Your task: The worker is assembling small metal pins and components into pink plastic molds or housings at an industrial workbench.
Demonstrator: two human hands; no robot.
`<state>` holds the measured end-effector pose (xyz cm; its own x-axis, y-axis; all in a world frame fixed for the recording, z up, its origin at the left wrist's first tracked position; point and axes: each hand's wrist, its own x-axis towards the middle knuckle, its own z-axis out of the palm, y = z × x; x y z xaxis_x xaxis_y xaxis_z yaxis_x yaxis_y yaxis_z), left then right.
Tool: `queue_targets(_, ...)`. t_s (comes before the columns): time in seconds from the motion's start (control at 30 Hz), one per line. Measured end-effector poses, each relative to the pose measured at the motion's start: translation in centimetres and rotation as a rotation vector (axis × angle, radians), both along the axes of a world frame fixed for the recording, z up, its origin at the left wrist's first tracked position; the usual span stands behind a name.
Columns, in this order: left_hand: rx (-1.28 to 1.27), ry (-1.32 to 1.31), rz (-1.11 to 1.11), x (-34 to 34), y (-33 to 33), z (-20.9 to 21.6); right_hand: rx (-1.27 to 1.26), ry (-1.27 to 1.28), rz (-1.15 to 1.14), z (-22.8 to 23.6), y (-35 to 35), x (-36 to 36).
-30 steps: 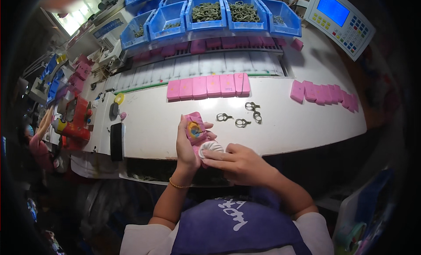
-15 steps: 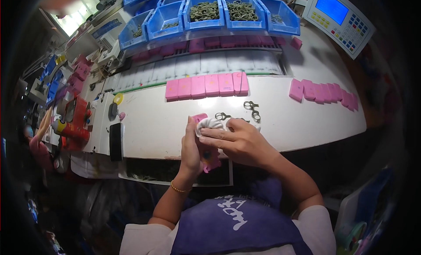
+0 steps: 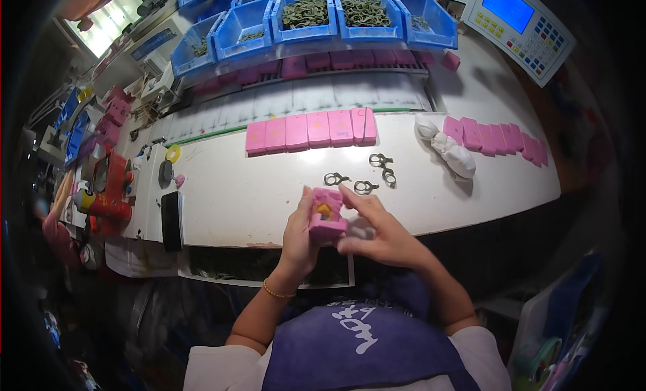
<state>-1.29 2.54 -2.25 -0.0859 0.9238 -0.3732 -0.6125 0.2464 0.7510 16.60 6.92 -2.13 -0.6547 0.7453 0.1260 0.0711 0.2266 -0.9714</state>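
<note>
My left hand (image 3: 298, 233) is wrapped round the left side of a pink rubber mould (image 3: 328, 228), held over the table's front edge. Its hollow shows some yellow and a dark patch inside. My right hand (image 3: 382, 231) grips the right side, the index finger at the top corner and the thumb lower down. Just beyond the fingers lie several dark metal ring-shaped pieces (image 3: 367, 187). A knotted white cloth bag (image 3: 452, 155) rests on the table at the right, beside a row of pink blocks.
Pink blocks (image 3: 307, 130) stand in a row mid-table, with more pink blocks (image 3: 494, 138) at right. Blue bins (image 3: 245, 31) with metal pieces line the back. A control panel (image 3: 518, 27) is back right. A black phone (image 3: 171, 221) and a red can (image 3: 104, 204) are left.
The white cloth bag has left my right hand and now lies at the right. My right hand has moved onto the mould, which is turned and looks shorter, its hollow facing up.
</note>
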Motion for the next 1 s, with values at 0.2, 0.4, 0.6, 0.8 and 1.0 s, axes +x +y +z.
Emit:
queue_targets(0.2, 0.349, 0.581, -0.001, 0.4, -2.3, 0.4, -0.012, 0.141, -0.144, -0.6, -0.2, -1.5)
queue_targets(0.4, 0.494, 0.584, 0.019, -0.2, -2.6, -0.6, 0.08, 0.099, -0.03, 0.3, 0.5, -0.6)
queue_targets(0.6, 0.567, 0.661, -0.006, -1.1, -2.7, -0.5, -0.067, 0.166, 0.093, -0.3, -0.2, -1.1)
queue_targets(0.8, 0.354, 0.839, 0.068, -5.0, -1.9, 0.3, -0.032, 0.006, -0.001, -0.5, -0.5, -1.8)
queue_targets(1.0, 0.034, 1.678, 0.277, -12.3, -2.3, -0.3, 0.341, -0.07, -0.175, -2.1, 0.3, 0.8)
